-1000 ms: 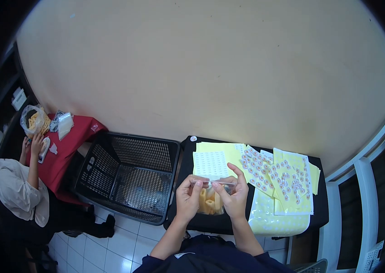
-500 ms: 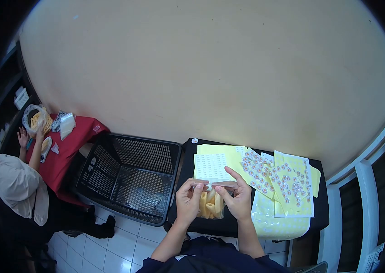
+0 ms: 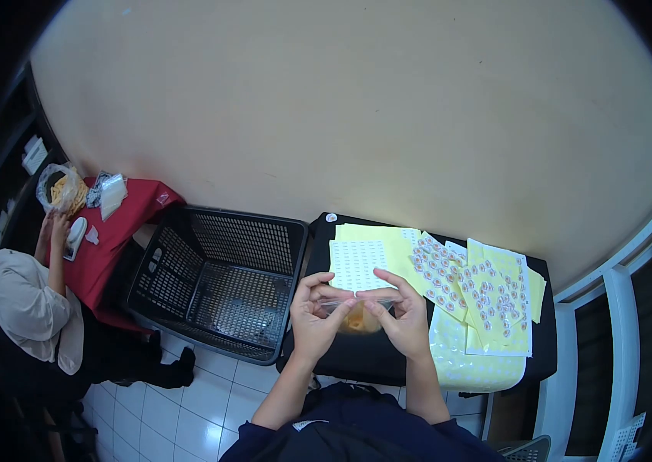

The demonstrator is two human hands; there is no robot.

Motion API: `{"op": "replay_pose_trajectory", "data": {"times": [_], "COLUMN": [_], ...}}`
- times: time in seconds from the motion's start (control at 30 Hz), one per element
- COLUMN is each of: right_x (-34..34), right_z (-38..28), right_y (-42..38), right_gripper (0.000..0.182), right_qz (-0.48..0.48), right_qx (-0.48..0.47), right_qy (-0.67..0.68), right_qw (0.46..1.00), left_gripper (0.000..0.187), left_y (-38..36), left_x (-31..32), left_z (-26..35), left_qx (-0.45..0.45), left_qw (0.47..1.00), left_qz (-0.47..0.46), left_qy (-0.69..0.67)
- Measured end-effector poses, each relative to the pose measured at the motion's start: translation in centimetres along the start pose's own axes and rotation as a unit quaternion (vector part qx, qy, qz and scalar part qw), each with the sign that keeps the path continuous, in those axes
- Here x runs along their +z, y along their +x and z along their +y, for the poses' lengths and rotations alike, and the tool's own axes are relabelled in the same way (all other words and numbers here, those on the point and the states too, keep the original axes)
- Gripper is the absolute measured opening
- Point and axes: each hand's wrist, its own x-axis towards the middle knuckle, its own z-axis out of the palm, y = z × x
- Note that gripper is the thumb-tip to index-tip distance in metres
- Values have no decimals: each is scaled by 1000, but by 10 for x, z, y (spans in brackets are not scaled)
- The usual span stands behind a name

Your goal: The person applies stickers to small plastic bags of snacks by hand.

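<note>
A small clear bag [image 3: 360,320] with yellow-orange pieces inside hangs between my two hands, its top edge pinched on both sides. My left hand [image 3: 320,314] grips the bag's left top corner between thumb and fingers. On the right corner, my right hand [image 3: 399,312] pinches the same edge. The two thumbs are close together, and the bag's lower part is blurred. Just beyond my fingers lies a white sheet of small printed labels [image 3: 358,263]. Yellow sheets with round stickers [image 3: 487,302] lie to the right on the black-covered table [image 3: 387,369].
A large black crate [image 3: 245,289] stands left of the table. Farther left, a person [image 3: 29,308] works at a red-covered table [image 3: 114,250] with a bag of yellow pieces [image 3: 68,192] and a white device [image 3: 76,235]. White shelf rails [image 3: 625,331] stand at the right.
My hands have tipped the bag and brought their fingertips closer together at its top edge, so less of its contents shows. The other person's hands have come together near the white device.
</note>
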Motion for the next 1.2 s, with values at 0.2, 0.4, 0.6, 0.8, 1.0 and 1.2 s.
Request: {"op": "replay_pose_trajectory", "data": {"times": [0.2, 0.4, 0.6, 0.8, 1.0, 1.2], "right_x": [1, 0, 1, 2, 3, 2], "right_z": [4, 6, 5, 6, 6, 4], "right_y": [0, 3, 3, 3, 5, 6], "right_gripper": [29, 12, 9, 9, 9, 9], "right_qz": [28, 11, -7, -7, -5, -5], "right_qx": [26, -51, -45, -59, -59, -65], "right_qy": [83, 41, 24, -18, -17, -20], "right_qw": [996, 998, 999, 998, 998, 998], "left_gripper": [12, 12, 22, 32, 36, 37], "left_y": [-1, 1, 2, 2, 4, 5], "left_x": [0, -1, -6, -8, -10, -9], "left_z": [-3, -3, 0, -1, -1, -1], "left_qx": [-20, -13, -1, 1, 18, 23], "left_qw": [998, 997, 998, 998, 996, 994], "left_qz": [-66, -63, -60, -63, -73, -80], "left_qy": [-16, -32, -6, 25, 49, 67]}}
